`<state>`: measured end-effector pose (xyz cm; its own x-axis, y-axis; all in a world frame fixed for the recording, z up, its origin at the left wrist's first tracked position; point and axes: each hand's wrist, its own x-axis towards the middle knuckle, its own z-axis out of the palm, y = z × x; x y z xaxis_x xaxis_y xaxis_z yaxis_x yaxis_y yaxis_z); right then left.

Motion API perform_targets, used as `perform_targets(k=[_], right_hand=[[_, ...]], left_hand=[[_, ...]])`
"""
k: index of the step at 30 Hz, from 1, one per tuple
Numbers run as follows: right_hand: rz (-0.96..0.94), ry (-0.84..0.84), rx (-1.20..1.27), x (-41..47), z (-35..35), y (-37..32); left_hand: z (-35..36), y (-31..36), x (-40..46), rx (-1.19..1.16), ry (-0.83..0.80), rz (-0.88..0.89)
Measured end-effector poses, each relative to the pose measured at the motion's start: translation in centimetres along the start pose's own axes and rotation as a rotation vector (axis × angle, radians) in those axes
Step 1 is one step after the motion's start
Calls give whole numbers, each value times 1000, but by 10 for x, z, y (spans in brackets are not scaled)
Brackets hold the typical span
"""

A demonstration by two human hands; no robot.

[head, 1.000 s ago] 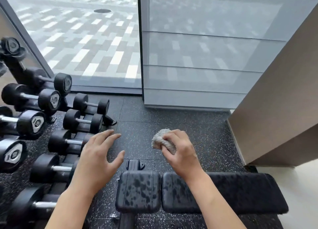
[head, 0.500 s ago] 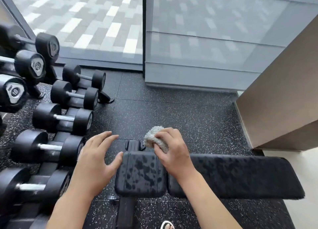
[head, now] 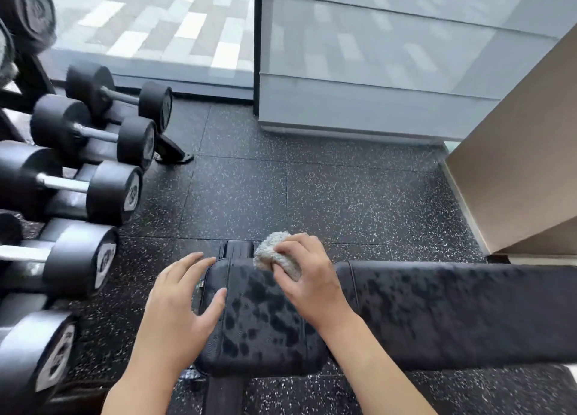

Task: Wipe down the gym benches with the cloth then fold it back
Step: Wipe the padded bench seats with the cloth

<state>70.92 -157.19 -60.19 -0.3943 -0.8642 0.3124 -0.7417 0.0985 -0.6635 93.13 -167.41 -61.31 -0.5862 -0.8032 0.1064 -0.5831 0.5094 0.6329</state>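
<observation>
Bench [head: 468, 314]: black pads, dark wet blotches, right end cut off by frame | dumbbell rack [head: 93, 193]: left, partly blurred | left hand [head: 178, 308]: fingers spread, relaxed, at seat pad edge | right hand [head: 309, 277]: fingers curled, gripping cloth [head: 271, 252], bunched on the seat pad's far edge, partly hidden.

LIGHT: bright, even daylight | SOURCE: glass wall [head: 150, 24], top of frame | SHADOWS: soft, faint | GLARE: pale sheen on frosted panel [head: 390, 55], upper right | BLUR: motion smear on dumbbells [head: 78, 196] at left edge | DISTORTION: wide-angle bowing of lines at frame edges | FOCUS: centre floor [head: 296, 196] sharpest.
</observation>
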Motion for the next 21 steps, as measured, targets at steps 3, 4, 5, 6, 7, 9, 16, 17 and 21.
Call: perform_targets(k=[3,4,5,6,7,9,16,17,21], right_hand=[[-12,-3,-10,-6,38,29],[-20,-6,-13,-7,50,37],[-26,-13,-15,-9,62,44],[-32,-24,-15,-10,73,50],[-40,-41,-13,-12,84,55],[-76,-70,-11,-15,103,61],[-177,-151,-64,-6,153,61],[-184,-159,-75,-4,160,60],[-205,-196,-142,9,189,64]], left_hand=[[40,-38,-9,-17,-6,-18],[53,-50,-11,-18,-2,-23],[64,-62,-14,-17,2,-27],[73,-72,-16,-16,6,-32],[80,-82,-18,-17,12,-40],[92,-100,-23,-22,24,-53],[126,-137,-53,-109,37,-83],[129,-140,-59,-125,37,-80],[130,-149,-70,-146,19,-83]])
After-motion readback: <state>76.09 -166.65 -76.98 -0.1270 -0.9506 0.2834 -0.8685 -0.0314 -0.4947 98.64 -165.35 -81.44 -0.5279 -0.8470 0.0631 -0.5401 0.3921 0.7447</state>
